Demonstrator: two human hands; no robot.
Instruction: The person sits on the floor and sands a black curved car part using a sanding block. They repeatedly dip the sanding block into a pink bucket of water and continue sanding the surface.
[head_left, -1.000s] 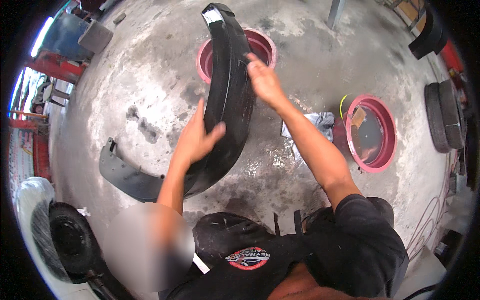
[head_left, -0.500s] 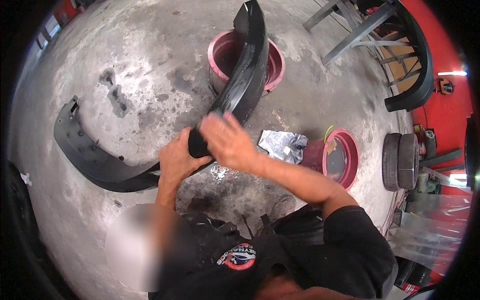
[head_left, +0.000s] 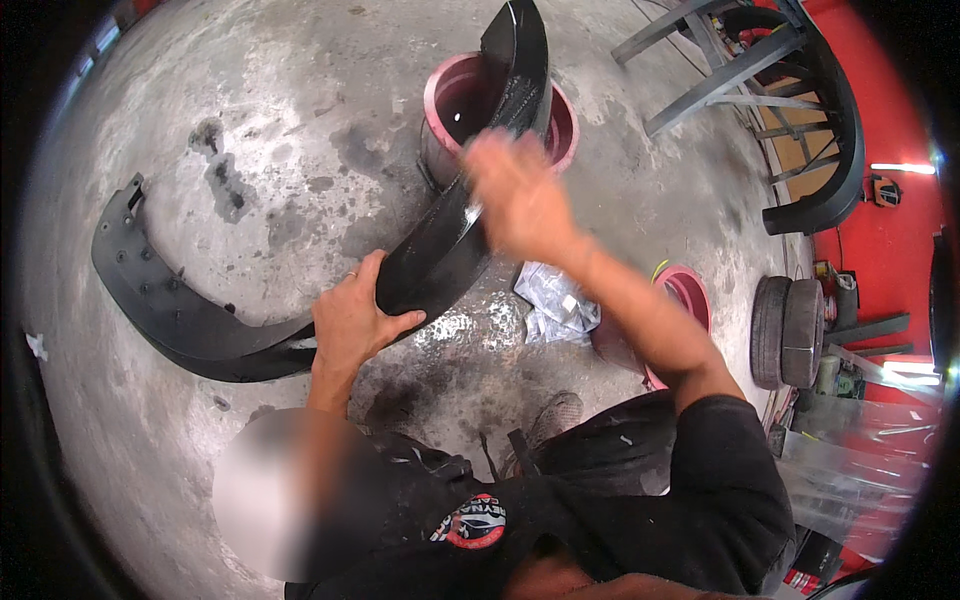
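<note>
right hand (head_left: 515, 190) risen; fender (head_left: 455, 235) over pink tub (head_left: 445, 95)

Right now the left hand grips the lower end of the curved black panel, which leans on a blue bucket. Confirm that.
Wrong on the colour: the head view shows a pink bucket. The left hand does grip the lower end of the curved black panel.

Curved panel (head_left: 450, 230): leaning from the floor (head_left: 250, 120) up across the far bucket (head_left: 450, 100), left hand (head_left: 352, 320) gripping its lower end, right hand (head_left: 515, 190) lying on its middle.
Second panel (head_left: 150, 300): lying on the floor, left of the hands.
Crumpled sheet (head_left: 555, 300): lying between curved panel and near bucket (head_left: 690, 295).
Stacked tyres (head_left: 785, 330): standing right of the near bucket.
Metal stand (head_left: 720, 60): standing far right, behind the tyres.
</note>
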